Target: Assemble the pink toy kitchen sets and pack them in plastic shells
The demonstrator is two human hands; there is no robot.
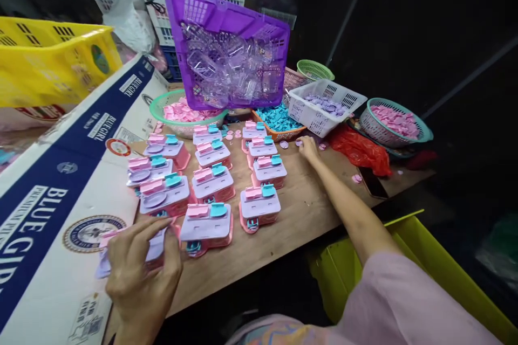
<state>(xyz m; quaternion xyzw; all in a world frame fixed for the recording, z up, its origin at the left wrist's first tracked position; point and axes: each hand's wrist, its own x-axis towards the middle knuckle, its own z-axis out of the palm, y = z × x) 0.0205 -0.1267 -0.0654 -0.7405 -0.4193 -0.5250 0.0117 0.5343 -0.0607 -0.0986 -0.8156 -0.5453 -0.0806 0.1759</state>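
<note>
Rows of small pink toy boxes [212, 184] with lilac lids stand on the wooden table; pink and turquoise pieces sit on the lids. Some in the left row also bear a lilac oval piece [154, 199]. My left hand [141, 269] is in front of the nearest left toy box [156, 248], partly hiding it. Its thumb and forefinger tips come together; whatever is between them cannot be made out. Stretched out to the far side of the table, my right hand [309, 150] has its fingertips closed on a small lilac disc [298, 143]. Another lilac disc [284, 144] lies beside it.
Behind the boxes, a purple basket [226, 11] of clear plastic parts stands tilted. Around it are a green basket [156, 110] of pink pieces, an orange tray [279, 133] and a white basket [319, 124]. Red plastic bag [360, 148] and phone [373, 182] lie right; cardboard [52, 210] borders the left.
</note>
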